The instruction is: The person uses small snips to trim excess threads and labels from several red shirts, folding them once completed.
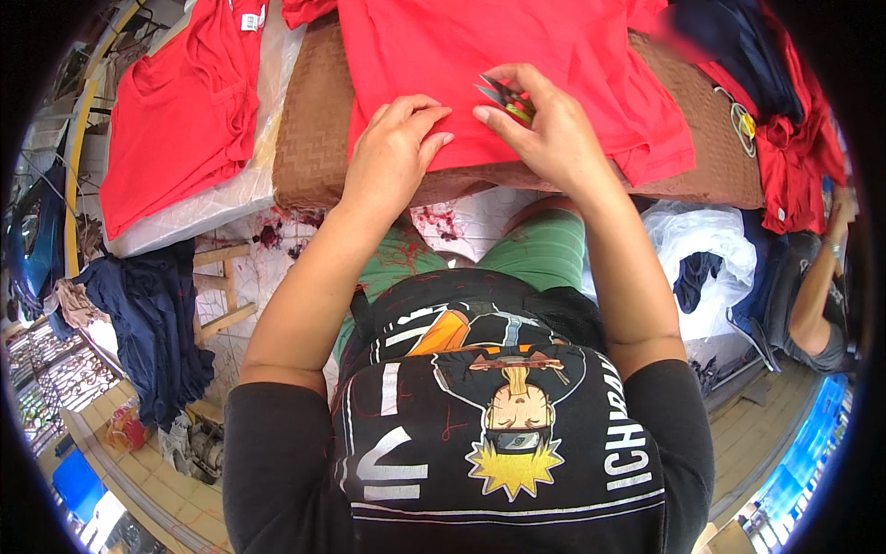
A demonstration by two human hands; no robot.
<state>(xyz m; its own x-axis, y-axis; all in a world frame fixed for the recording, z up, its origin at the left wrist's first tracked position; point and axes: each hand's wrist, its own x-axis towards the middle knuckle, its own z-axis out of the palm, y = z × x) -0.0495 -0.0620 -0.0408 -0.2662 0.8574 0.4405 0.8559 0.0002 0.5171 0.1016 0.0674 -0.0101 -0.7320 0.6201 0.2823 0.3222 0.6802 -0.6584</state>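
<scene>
A red shirt (498,51) lies spread over a brown textured padded surface (309,129) in front of me. My right hand (554,125) is closed around thread snips (518,106) with a green handle. Their dark pointed blades stick out to the left between my thumb and fingers, just above the fabric. On the left, my left hand (392,148) rests on the shirt near its lower edge. Its fingers are bent and the thumb stands a little apart from them, with nothing visible between. The two hands are a short way from each other.
Another red shirt (189,120) lies on a plastic-wrapped surface at the left. Dark blue cloth (152,319) hangs below it. White plastic sheeting (711,249) sits at the right, and red and navy garments (789,148) hang farther right. Another person's arm (817,286) shows at the right edge.
</scene>
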